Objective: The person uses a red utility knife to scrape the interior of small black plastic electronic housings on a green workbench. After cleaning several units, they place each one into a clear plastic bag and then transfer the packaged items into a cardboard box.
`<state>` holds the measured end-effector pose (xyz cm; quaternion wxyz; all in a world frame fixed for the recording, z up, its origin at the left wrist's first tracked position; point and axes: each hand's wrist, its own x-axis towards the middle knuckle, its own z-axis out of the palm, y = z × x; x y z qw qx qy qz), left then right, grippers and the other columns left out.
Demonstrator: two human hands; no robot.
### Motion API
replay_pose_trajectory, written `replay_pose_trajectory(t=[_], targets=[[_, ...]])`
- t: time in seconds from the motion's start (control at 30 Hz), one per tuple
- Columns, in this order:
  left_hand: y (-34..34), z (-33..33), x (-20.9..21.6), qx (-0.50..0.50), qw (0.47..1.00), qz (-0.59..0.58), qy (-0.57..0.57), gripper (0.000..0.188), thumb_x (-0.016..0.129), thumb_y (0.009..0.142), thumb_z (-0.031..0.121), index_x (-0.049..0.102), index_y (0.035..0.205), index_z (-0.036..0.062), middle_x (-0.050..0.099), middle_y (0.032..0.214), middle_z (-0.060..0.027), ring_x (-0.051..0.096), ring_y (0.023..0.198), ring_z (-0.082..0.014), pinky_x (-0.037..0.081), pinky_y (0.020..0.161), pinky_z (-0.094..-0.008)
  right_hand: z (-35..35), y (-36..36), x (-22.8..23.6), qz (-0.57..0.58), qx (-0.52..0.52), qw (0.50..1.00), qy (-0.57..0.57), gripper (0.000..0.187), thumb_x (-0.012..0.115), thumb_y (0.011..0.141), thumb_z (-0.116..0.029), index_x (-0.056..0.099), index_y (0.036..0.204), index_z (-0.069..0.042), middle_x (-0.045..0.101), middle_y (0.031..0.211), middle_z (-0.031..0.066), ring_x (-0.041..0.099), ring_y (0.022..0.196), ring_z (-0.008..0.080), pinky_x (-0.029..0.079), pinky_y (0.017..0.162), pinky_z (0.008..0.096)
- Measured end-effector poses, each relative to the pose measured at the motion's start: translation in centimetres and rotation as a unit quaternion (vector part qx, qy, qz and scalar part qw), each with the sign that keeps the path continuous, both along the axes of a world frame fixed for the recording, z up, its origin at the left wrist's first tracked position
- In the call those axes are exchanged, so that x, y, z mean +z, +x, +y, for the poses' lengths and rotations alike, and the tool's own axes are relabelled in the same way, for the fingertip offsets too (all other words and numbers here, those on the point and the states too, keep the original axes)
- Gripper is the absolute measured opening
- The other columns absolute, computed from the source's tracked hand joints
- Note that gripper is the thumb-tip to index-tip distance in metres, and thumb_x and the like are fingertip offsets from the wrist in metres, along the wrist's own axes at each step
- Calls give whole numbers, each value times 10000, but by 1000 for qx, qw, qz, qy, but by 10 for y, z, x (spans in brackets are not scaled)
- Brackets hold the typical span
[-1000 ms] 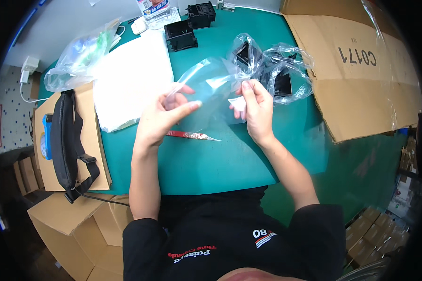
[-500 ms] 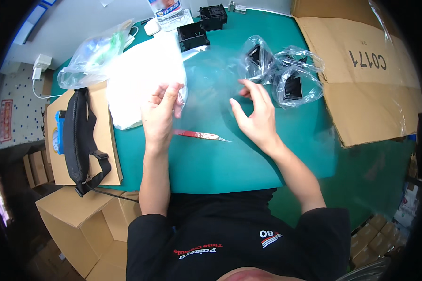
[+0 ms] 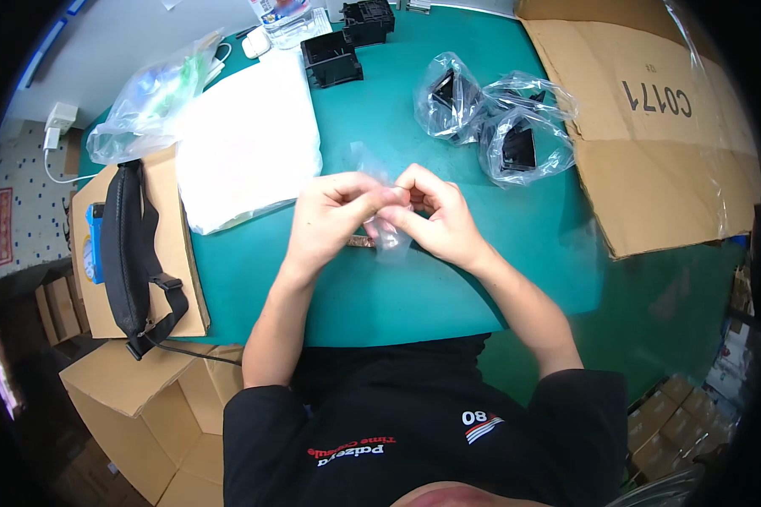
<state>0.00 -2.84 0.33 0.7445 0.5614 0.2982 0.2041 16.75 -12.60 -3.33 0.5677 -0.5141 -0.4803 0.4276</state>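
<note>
Over the middle of the green mat, both my hands meet at a small clear plastic bag (image 3: 391, 245). My left hand (image 3: 331, 215) pinches it between thumb and fingers. From the other side, my right hand (image 3: 438, 215) is closed on the bag too, its fingertips touching the left ones. The film hangs below and sticks up behind the fingers. Beneath the hands lies a thin pointed tool (image 3: 361, 241), mostly hidden by the left hand and the bag. To the left, close to my left hand, is a stack of white plastic bags (image 3: 249, 148).
Black plastic housings (image 3: 334, 61) stand at the back. Bagged black parts (image 3: 516, 150) lie right of centre, beside a large cardboard box (image 3: 651, 169). A black waist bag (image 3: 131, 253) rests on cardboard at the left. An open carton (image 3: 152, 422) stands below the table edge.
My hands have come together from apart. The right hand, open before, is now closed on the clear bag with the left. The view has shifted slightly.
</note>
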Motion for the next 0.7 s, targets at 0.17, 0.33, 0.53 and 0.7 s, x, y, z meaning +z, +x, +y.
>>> replay_pose_trajectory(t=[0.17, 0.33, 0.53, 0.7], targets=[[-4, 5, 0, 61, 990, 18, 125, 39, 693, 953, 28, 686, 965, -8, 707, 887, -64, 680, 797, -108, 543, 727, -240, 4, 8, 9, 23, -129, 991, 5, 108, 675, 957, -14, 592, 889, 3, 636, 783, 23, 586, 684, 42, 518, 605, 221], [3, -3, -2, 51, 960, 24, 276, 160, 735, 852, -3, 576, 842, 13, 649, 944, -57, 638, 800, -128, 546, 681, -272, 4, 2, 11, -44, -124, 991, 10, 352, 619, 912, 45, 528, 1241, -42, 656, 1088, 89, 692, 933, 144, 565, 704, 261], [9, -12, -8, 39, 908, 83, 408, 187, 647, 801, -113, 498, 823, -2, 640, 952, -162, 663, 819, -315, 541, 686, -350, 0, 6, 10, -183, -114, 976, -2, 255, 619, 780, 76, 600, 1008, -37, 562, 914, 65, 591, 792, 160, 478, 632, 274], [9, -7, -8, 162, 886, 98, 424, 223, 646, 840, -98, 532, 1011, -11, 665, 960, -163, 712, 937, -321, 562, 734, -365, 7, 12, 10, -174, -181, 967, 51, 165, 592, 763, 91, 547, 888, -7, 565, 899, 90, 605, 787, 185, 485, 625, 304]])
